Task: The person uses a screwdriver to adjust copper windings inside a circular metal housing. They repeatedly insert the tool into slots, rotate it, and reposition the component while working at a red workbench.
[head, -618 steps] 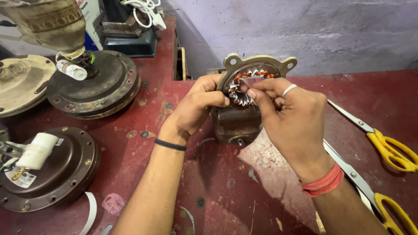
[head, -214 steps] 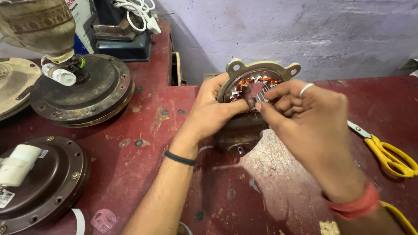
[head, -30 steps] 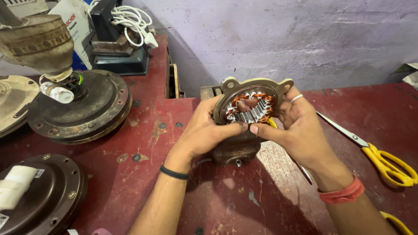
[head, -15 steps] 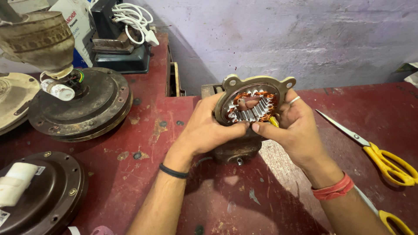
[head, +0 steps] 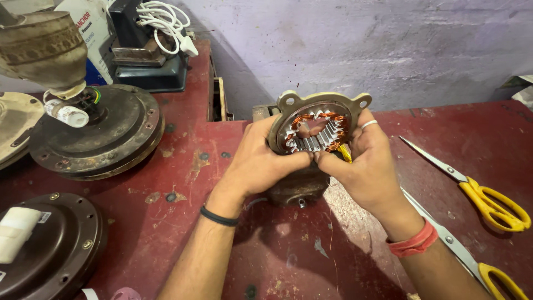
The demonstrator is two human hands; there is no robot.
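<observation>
A round metal motor stator [head: 316, 130] with copper windings and a lugged ring frame stands tilted toward me on the red workbench [head: 183, 222]. My left hand [head: 261, 164] grips its left and lower rim. My right hand [head: 366, 161], with a ring on one finger, holds the right rim. Both thumbs meet at the lower edge of the windings, beside a yellow sleeve [head: 345, 153]. The stator rests on a dark metal housing [head: 294, 189], mostly hidden by my hands.
A dark fan motor casing [head: 100, 136] with a white capacitor [head: 66, 113] sits at the left, another brown casing [head: 55, 244] at the lower left. Yellow-handled scissors [head: 483, 194] lie at the right, a second pair [head: 477, 266] near my right forearm. A white cable [head: 164, 19] lies at the back.
The view has shifted slightly. Both hands stay on the stator, and my thumbs have drawn closer together at the lower edge of the windings.
</observation>
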